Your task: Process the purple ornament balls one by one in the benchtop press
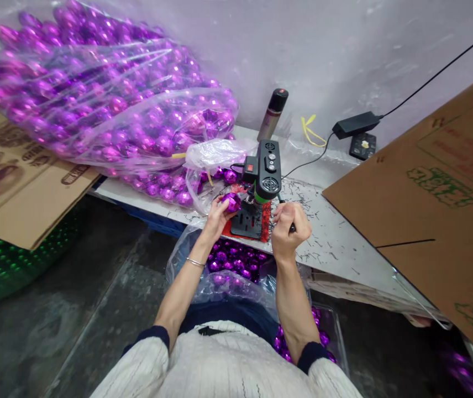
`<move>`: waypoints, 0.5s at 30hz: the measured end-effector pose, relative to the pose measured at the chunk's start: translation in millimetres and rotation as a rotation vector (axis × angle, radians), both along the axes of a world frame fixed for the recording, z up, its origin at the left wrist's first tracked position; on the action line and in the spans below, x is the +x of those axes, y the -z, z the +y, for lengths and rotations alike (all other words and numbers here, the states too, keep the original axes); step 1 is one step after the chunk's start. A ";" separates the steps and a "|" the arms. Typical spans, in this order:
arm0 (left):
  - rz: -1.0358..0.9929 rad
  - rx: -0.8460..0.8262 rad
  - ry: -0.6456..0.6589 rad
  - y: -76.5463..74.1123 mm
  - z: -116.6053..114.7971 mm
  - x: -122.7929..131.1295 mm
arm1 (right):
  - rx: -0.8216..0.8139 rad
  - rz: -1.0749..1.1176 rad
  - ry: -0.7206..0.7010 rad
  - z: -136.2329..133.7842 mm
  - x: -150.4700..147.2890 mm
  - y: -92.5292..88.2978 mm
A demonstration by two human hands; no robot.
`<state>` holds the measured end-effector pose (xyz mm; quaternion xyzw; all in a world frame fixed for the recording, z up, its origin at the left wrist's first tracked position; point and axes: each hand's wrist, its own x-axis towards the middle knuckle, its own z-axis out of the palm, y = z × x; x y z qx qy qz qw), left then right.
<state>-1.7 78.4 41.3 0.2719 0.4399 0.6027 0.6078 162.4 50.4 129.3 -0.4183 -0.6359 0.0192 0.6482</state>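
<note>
A shiny purple bauble (232, 203) is pinched in the fingers of my left hand (217, 220), beside the working end of a small black bench press (268, 168). My right hand (291, 228) is wrapped round the press's lever handle (293, 227), whose dark end shows between the fingers. The press has a red switch and a slotted black base plate (245, 222) on a red mat (266, 221). A few more purple baubles (230, 176) lie behind my left hand at the mouth of a clear bag.
A large clear bag of purple baubles (116, 110) fills the left of the table (327, 237). An open bag of baubles (236, 260) lies before my lap. A spray can (273, 113), a power adapter (356, 125) and a cardboard box (435, 193) stand behind and right.
</note>
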 end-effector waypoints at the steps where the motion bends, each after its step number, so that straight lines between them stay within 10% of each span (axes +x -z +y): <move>1: 0.058 0.006 -0.004 6.0 -3.9 6.9 | -0.006 0.001 0.001 1.1 0.0 -3.3; 15: 0.866 0.377 0.060 45.1 -3.3 26.7 | -0.003 -0.040 -0.011 -2.4 1.5 -6.8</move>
